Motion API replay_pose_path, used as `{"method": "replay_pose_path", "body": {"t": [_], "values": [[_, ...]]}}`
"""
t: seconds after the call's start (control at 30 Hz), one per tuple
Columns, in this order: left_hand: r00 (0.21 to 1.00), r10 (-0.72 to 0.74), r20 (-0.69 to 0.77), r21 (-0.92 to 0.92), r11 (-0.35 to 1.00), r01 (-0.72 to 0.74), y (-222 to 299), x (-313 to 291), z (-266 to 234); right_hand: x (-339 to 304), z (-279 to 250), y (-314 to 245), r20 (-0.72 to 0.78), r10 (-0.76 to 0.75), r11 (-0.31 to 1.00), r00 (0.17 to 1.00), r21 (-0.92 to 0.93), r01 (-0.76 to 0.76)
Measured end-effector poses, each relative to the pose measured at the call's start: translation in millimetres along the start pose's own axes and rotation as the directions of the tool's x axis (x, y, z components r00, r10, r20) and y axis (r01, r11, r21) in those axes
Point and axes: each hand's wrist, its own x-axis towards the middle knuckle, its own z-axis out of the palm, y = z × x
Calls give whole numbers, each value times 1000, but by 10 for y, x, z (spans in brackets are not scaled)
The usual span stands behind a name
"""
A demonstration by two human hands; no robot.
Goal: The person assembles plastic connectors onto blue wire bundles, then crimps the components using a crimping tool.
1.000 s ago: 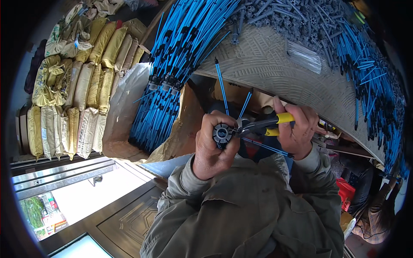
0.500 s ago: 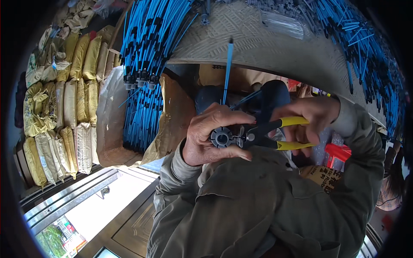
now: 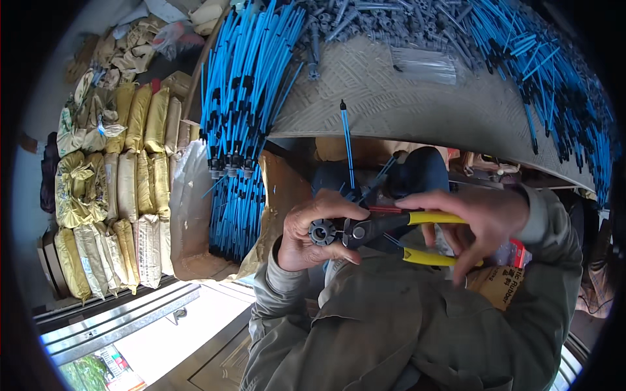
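My left hand [image 3: 312, 229] grips a small round dark grey plastic hub [image 3: 322, 232] with thin blue rods [image 3: 347, 146] sticking out of it; one rod points up over the table edge. My right hand [image 3: 479, 218] holds yellow-handled pliers [image 3: 405, 229] by the handles. The pliers' dark jaws touch the hub right beside my left fingers. Both hands sit just above my lap, below the front edge of the grey patterned table [image 3: 417, 104].
Bundles of blue rods with black tips [image 3: 244, 98] hang off the table's left side, and more blue rods [image 3: 561, 85] spread along its right. Grey plastic parts [image 3: 365, 19] lie at the back. Stacked yellowish sacks [image 3: 111, 189] stand at the left. A brown cardboard sheet [image 3: 280, 189] leans nearby.
My hands with the hub and pliers stayed together while the view shifted. The pliers' handles have spread a little wider, and my right fingers have opened around them.
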Motion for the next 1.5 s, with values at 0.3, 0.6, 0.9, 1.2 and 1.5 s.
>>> {"method": "replay_pose_path", "body": {"t": [0.3, 0.6, 0.9, 1.2, 1.5], "values": [[990, -79, 117, -25, 996, 82, 97, 50, 52, -105, 270, 161, -239, -155, 940, 958, -334, 69], [996, 61, -62, 49, 997, -58, -7, 10, 131, 122, 354, 320, -393, -463, 512, 795, -850, -122], [990, 48, -136, 113, 993, -33, -14, -10, 173, 79, 289, 337, -401, -441, 532, 803, -837, -126], [986, 67, 150, -166, 985, -42, -73, 149, 21, 18, 311, 398, 223, -103, 682, 969, 726, -95], [975, -16, 223, -282, 956, 80, -183, 190, -104, 376, 896, 554, 49, -314, 348, 948, 935, 67]]}}
